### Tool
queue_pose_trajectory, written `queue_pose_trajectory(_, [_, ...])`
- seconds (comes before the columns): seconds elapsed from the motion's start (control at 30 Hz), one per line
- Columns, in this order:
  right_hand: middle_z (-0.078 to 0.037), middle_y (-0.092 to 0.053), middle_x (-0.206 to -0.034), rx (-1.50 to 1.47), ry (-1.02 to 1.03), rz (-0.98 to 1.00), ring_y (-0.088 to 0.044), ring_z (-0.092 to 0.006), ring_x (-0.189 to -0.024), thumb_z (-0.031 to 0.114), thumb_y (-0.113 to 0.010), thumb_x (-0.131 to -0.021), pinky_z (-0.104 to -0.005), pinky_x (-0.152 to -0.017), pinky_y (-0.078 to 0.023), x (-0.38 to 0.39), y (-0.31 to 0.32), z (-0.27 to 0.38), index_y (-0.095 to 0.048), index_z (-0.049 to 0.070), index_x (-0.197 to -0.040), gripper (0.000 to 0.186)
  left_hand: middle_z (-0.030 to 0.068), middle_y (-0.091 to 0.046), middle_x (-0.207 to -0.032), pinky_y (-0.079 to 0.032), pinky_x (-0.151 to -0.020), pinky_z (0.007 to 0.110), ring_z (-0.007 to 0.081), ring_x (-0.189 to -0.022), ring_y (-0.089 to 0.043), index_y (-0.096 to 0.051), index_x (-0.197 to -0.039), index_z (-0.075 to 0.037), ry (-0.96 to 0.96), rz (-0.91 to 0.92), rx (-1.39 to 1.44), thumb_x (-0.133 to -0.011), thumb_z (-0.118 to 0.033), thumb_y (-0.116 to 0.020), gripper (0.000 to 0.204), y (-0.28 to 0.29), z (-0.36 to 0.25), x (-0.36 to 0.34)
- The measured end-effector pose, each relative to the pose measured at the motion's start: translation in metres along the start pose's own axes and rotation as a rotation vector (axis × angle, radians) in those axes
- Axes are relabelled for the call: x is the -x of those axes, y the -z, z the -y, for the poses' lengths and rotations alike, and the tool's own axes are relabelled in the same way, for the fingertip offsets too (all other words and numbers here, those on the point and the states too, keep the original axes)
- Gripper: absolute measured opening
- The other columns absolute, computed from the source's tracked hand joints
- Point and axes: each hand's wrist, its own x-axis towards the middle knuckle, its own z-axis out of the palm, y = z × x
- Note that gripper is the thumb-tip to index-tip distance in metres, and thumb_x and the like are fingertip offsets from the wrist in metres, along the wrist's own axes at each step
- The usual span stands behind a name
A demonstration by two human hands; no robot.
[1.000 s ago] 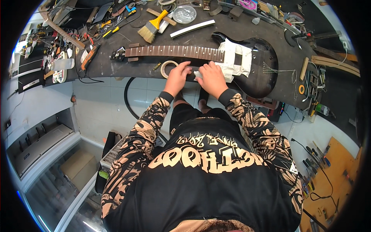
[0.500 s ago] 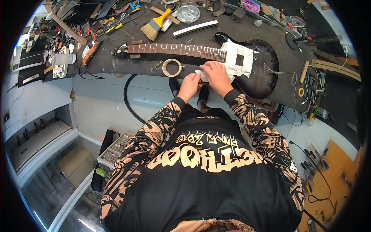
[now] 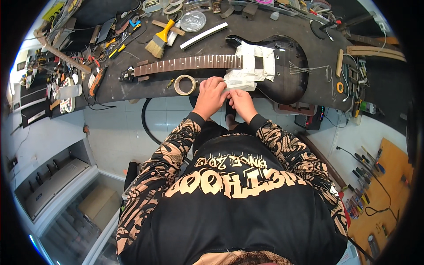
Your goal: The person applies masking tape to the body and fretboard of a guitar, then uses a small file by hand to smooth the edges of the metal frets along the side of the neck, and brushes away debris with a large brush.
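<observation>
My left hand has moved up by the white patch at the guitar's near edge on the worktop, so I see the work better. My right hand is beside it. Fingers bend; how open, or gripping what, I can't tell.

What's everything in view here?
Workbench: one, black, across the top.
Electric guitar: one, black, on the workbench.
Covering: several pieces, off-white, on the guitar.
Tape roll: one, tan, left of the covering.
Paintbrush: one, yellow-handled, beyond the guitar.
Bar: one, white, right of the paintbrush.
Round container: one, clear, behind the bar.
Corded tool: one, orange, workbench's left.
Loose tools: many, mixed colours, workbench's far left.
Wooden board: one, tan, lower right.
Shirt: one, black and tan, bottom centre.
Left hand: one, bare, at the covering's edge.
Right hand: one, bare, beside the left.
</observation>
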Motion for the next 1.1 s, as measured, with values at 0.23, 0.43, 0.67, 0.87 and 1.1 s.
queue_pose_trajectory(0.23, [-0.012,-0.077,-0.074,-0.014,-0.091,-0.148,-0.064,-0.0151,-0.053,0.033,-0.055,-0.116,-0.0324,-0.055,-0.053,0.002,0.022,0.002,-0.076,-0.006,-0.104,0.046,0.012,-0.066,-0.139,-0.042,-0.117,0.051,0.0313,-0.131,-0.063,-0.053,-0.153,-0.006,0.009,0.134,-0.022,-0.097,-0.035,-0.08,0.069,-0.014,-0.002,-0.012])
queue_pose_trajectory(0.43, [-0.016,-0.079,-0.077,-0.036,-0.14,-0.164,-0.069,-0.0186,-0.054,0.033,-0.051,-0.117,-0.0343,-0.056,-0.055,0.007,0.045,0.007,-0.074,-0.008,-0.109,0.047,0.0149,-0.055,-0.158,-0.035,-0.122,0.06,0.0313,-0.149,-0.051,-0.046,-0.166,-0.008,0.01,0.039,-0.226,-0.095,-0.043,-0.081,0.087,-0.025,-0.02,-0.017])
queue_pose_trajectory(0.67, [-0.017,-0.08,-0.08,0.06,-0.091,-0.229,-0.071,-0.021,-0.054,0.037,-0.048,-0.118,-0.0347,-0.055,-0.056,0.006,0.052,0.007,-0.073,-0.008,-0.112,0.052,0.0138,-0.051,-0.162,-0.032,-0.123,0.06,0.0312,-0.152,-0.047,-0.049,-0.164,-0.01,-0.026,0.045,-0.186,-0.096,-0.041,-0.081,0.081,-0.039,-0.025,-0.021])
queue_pose_trajectory(0.87, [-0.019,-0.083,-0.092,-0.045,-0.221,-0.193,-0.075,-0.0232,-0.058,0.04,-0.044,-0.119,-0.0352,-0.052,-0.055,0.007,0.051,0.027,-0.072,-0.009,-0.118,0.056,0.0084,-0.055,-0.157,-0.033,-0.122,0.058,0.0291,-0.15,-0.049,-0.058,-0.157,-0.02,-0.115,-0.008,-0.164,-0.097,-0.032,-0.079,0.066,-0.043,-0.02,-0.018])
queue_pose_trajectory(1.1, [-0.016,-0.083,-0.117,-0.086,-0.211,-0.123,-0.079,-0.0202,-0.072,0.044,-0.044,-0.119,-0.0302,-0.061,-0.054,0.003,0.047,0.017,-0.071,-0.002,-0.132,0.055,-0.0008,-0.065,-0.134,-0.038,-0.112,0.054,0.0232,-0.134,-0.059,-0.07,-0.131,-0.021,-0.282,0.055,-0.153,-0.091,-0.019,-0.079,0.041,-0.035,-0.017,-0.029])
